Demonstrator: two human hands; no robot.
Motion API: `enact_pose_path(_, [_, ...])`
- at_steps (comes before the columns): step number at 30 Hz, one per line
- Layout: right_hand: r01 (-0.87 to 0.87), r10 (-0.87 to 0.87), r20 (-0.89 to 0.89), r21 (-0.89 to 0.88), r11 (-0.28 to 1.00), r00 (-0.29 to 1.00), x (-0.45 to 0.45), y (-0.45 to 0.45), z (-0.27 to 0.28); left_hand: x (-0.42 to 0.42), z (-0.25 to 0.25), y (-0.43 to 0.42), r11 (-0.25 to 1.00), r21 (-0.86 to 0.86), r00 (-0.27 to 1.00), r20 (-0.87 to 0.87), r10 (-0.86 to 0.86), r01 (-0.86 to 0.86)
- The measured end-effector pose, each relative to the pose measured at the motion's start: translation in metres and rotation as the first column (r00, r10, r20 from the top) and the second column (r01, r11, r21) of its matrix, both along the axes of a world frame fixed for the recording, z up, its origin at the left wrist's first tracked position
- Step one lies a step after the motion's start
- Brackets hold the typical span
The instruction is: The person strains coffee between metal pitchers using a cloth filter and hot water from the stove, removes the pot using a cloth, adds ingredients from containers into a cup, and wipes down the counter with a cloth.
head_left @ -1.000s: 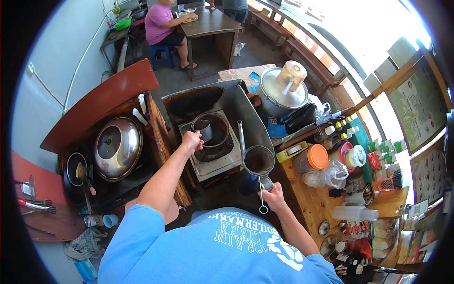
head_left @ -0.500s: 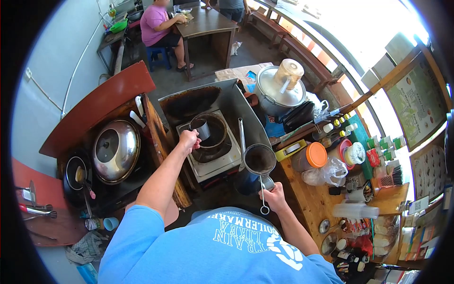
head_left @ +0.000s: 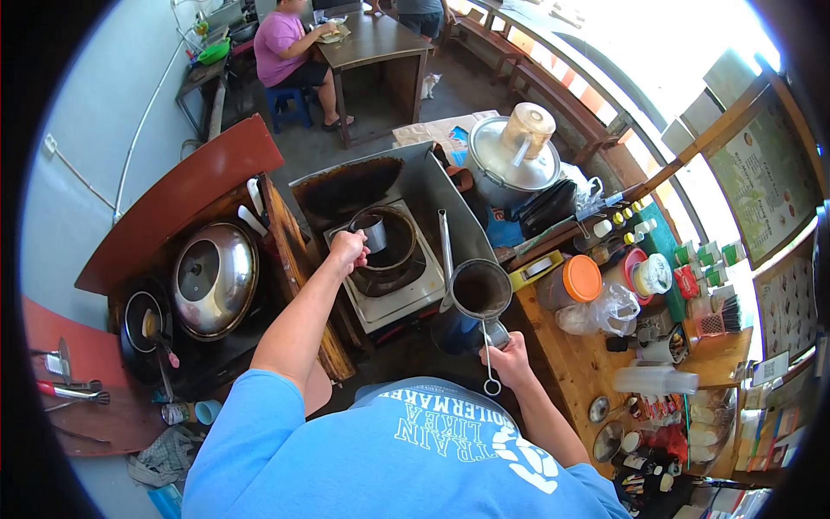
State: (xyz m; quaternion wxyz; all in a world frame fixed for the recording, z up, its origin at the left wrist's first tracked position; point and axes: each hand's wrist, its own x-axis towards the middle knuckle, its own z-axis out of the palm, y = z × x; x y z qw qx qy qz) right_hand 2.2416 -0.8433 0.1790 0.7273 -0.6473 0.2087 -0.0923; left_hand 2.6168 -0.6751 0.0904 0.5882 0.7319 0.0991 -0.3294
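My left hand [head_left: 348, 251] is closed round the handle of a small metal mug [head_left: 372, 232]. The mug is held tilted over a dark, round pot [head_left: 399, 246] on the gas stove [head_left: 424, 277]; its contents cannot be made out. My right hand [head_left: 508, 361] grips the handle of a tall metal pot [head_left: 458, 333], which has a long thin spout [head_left: 444, 246]. Across this pot's mouth sits a strainer [head_left: 482, 287] with a dark inside. Its wire handle [head_left: 488, 355] ends in a ring and lies beside my right fingers.
Metal splash walls [head_left: 363, 182] surround the stove. To the left stand a lidded wok [head_left: 214, 281] and a small pan [head_left: 143, 320]. A large lidded pot [head_left: 514, 160] is behind right. Jars and an orange-lidded tub [head_left: 581, 278] crowd the wooden counter [head_left: 553, 346]. A person [head_left: 285, 48] sits at a table.
Both hands keep their grips and stay almost in place. The tall pot has shifted slightly right in view. The mug remains above the stove pot.
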Motion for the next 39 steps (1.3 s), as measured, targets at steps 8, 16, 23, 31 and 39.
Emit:
enact_pose_path(8, [-0.005,0.005,-0.008,0.008,1.0,1.0,-0.006,0.0,0.01,0.002,0.007,-0.01,0.996,0.057,0.989,0.122,-0.078,0.071])
enact_pose_path(16, [-0.001,0.001,0.011,-0.009,1.0,1.0,-0.013,-0.005,0.004,0.007,0.011,-0.02,0.986,0.104,0.977,0.155,-0.147,0.131])
enact_pose_path(23, [0.03,-0.031,-0.012,-0.017,0.999,0.999,-0.017,-0.005,0.007,0.007,0.016,-0.028,0.967,0.167,0.953,0.206,-0.223,0.19])
enact_pose_path(31, [0.04,-0.039,0.014,-0.046,0.998,0.999,-0.019,-0.003,0.009,0.004,0.02,-0.036,0.945,0.241,0.915,0.284,-0.288,0.222])
enact_pose_path(39, [0.059,-0.059,-0.001,-0.056,0.997,0.998,-0.025,-0.005,0.004,0.004,0.02,-0.04,0.873,0.4,0.824,0.368,-0.431,0.278])
